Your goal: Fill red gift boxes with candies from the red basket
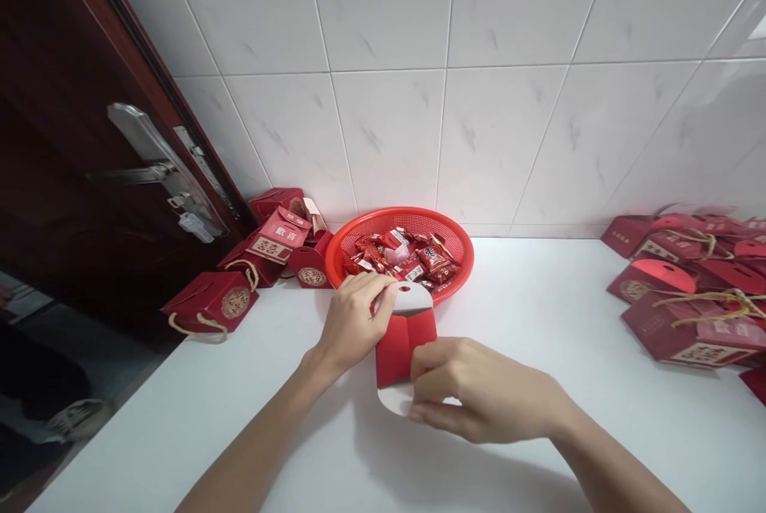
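While the L hand (357, 315) steadies the box (392, 355) at its far flap (417, 300), apply light, even pressure so the card does not crease off its fold lines; work the R hand (472, 389) at the near flap (392, 399) w/ fingertips flat, to avoid bending the rounded edge. L grip: nearly closed, thumb and fingers on the far flap's L edge. R grip: fingers curled, small gap to thumb; cannot tell if card is pinched. Box pos.: on the worktop (538, 321), well in from its L edge, just in front of the red basket (465, 258) of wrapped sweets (412, 258) at the back edge. Box appearance: red card panels w/ a fold between, white rounded flaps at far & near ends, small hole in the far flap; not closed.
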A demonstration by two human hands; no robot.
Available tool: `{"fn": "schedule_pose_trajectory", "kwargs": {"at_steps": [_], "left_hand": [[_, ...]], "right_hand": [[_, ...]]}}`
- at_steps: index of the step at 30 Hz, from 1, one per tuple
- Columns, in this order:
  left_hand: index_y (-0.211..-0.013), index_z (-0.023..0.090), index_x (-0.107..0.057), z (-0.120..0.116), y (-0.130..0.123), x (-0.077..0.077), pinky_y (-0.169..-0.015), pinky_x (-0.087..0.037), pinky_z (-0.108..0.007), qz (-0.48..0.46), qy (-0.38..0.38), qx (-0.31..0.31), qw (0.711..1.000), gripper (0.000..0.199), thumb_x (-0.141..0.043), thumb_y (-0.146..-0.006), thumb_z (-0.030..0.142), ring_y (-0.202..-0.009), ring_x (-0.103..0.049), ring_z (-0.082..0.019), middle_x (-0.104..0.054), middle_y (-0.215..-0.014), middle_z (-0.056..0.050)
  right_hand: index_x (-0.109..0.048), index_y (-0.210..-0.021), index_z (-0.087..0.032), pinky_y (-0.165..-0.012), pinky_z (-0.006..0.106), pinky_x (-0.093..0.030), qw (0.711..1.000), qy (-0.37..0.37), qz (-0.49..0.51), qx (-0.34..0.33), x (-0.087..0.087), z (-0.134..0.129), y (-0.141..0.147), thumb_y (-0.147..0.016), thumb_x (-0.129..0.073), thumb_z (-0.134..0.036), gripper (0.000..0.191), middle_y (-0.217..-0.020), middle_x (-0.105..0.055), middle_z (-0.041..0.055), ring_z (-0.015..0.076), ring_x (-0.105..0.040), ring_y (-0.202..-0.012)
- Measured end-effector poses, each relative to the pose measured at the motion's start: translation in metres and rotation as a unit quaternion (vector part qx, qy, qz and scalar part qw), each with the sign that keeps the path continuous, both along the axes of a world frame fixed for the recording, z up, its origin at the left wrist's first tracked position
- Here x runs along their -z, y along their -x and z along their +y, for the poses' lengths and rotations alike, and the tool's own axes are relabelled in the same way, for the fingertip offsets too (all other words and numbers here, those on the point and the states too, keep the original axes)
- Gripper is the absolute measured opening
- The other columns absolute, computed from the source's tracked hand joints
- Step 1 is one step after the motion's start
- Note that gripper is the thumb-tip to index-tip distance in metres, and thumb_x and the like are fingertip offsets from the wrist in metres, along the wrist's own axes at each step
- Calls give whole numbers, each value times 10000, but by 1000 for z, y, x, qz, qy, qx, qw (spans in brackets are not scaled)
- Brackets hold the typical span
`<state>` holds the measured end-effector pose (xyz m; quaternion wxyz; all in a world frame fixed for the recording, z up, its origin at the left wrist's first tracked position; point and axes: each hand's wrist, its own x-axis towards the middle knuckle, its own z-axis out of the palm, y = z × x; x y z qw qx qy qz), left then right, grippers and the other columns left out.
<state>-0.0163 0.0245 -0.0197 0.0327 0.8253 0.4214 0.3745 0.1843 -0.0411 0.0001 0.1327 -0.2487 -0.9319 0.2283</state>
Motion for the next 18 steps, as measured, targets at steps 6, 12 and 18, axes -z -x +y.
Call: {"fn": "schedule_pose_trajectory", "kwargs": {"at_steps": [6, 12, 18], "left_hand": [[-992, 236, -639, -2, 2, -2, -703, -476, -281, 42, 73, 6, 996, 226, -414, -989, 247, -740, -667, -170, -735, -855, 5], [-859, 231, -712, -6, 11, -14, -704, -462, -288, 144, 91, 61, 983, 347, -396, -927, 104, -758, -628, -167, -683, -886, -21], [-1121, 288, -729, -19, 10, -14, -762, -482, -309, 209, 124, 78, 967, 370, -428, -951, 157, -845, -612, -204, -665, -886, -34]], "right_hand": [[-586, -708, -175, -557, 264, -303, 998, 3, -63, 26, 9, 8, 6, -1027, -502, -280, 346, -667, -523, -8, 121, -399, -572], [-618, -830, -170, -568, 261, -331, 991, -6, -95, 91, 13, 12, 11, -961, -621, -263, 160, -918, -624, 29, 124, -506, -652], [-627, -1009, -151, -689, 324, -433, 979, -56, -125, 153, 18, 19, 19, -823, -788, -332, 305, -1038, -664, 81, 233, -620, -859]]}}
